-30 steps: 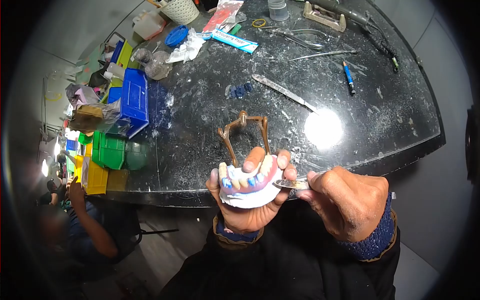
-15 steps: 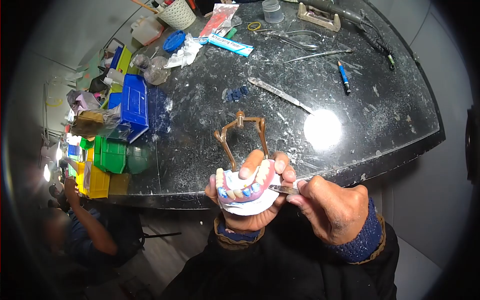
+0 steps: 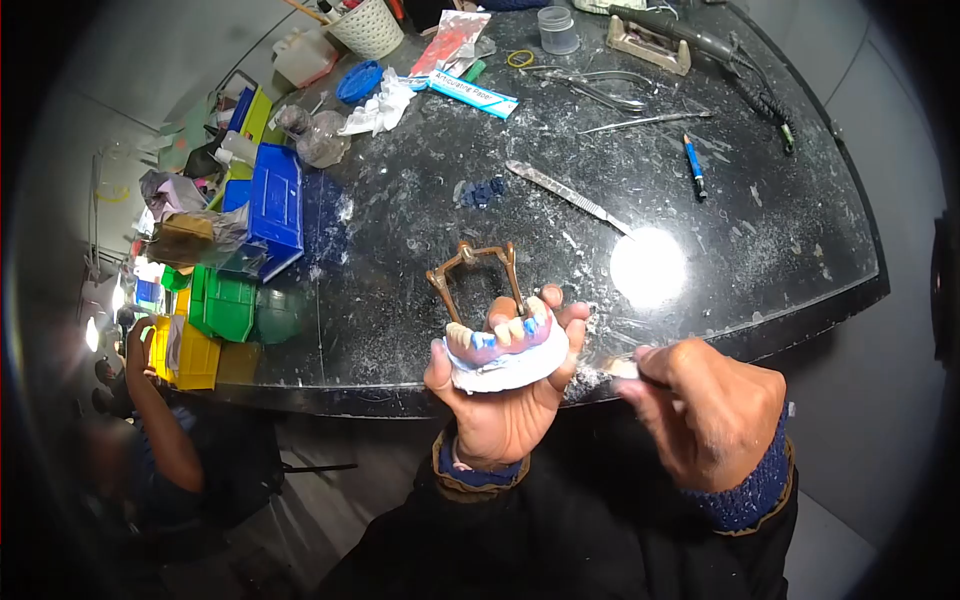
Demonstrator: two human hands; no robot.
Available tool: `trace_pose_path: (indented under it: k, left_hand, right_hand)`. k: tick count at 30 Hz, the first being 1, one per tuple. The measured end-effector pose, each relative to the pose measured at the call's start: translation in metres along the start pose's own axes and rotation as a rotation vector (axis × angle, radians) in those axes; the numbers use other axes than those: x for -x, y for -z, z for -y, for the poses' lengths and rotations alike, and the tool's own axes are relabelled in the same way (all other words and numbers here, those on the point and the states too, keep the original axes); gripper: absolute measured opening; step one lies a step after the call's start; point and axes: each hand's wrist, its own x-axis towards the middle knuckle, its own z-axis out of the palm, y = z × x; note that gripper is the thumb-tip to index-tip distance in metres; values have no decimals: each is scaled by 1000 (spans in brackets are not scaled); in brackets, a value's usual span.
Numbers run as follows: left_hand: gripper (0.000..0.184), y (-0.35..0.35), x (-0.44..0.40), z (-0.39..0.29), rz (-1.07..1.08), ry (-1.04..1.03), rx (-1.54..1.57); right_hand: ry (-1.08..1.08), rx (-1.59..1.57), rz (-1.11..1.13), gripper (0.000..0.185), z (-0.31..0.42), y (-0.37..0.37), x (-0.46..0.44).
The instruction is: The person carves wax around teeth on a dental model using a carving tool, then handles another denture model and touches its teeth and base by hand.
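Note:
My left hand [image 3: 505, 432] is wrapped from below round a white plaster cast [image 3: 510, 374]. On the cast sits a pink denture [image 3: 484, 352] with cream teeth and blue marks on several of them. A brown metal articulator frame [image 3: 441, 289] extends from behind the cast over the bench. My right hand [image 3: 725, 415], just to the right, pinches a slim metal carving tool [image 3: 608, 366]. The tool's tip is smeared by motion and apart from the denture, above the bench edge.
A scalpel handle [image 3: 565, 188], a blue pencil [image 3: 694, 165] and an articulating paper pack [image 3: 470, 93] lie on the black bench [image 3: 400, 220]. Blue [image 3: 275, 205] and green [image 3: 222, 300] bins stand at left. Another person's arm [image 3: 165, 410] is at far left.
My right hand has drawn the carving tool rightward, away from the denture. The left hand has tilted the cast so its front faces me more, and raised it slightly.

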Motion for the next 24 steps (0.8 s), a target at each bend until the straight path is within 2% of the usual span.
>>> trace_pose_path:
  k: [6,12,17,21,24]
  left_hand:
    - [53,1,1,3,47,-54,-71]
    - [54,-5,3,4,-26,-82,-120]
    - [53,3,0,12,81,-134,-40]
    - [53,0,2,13,-4,-143,-153]
    - [52,1,1,14,8,-151,-172]
  right_hand:
    - [76,-18,-53,20,7,-18,-6]
    - [93,9,-55,20,6,-30,-6]
    - [111,31,-58,21,6,-39,-2]
    - [117,50,-56,21,7,-42,3]
    - [127,62,-56,21,8,-43,3]
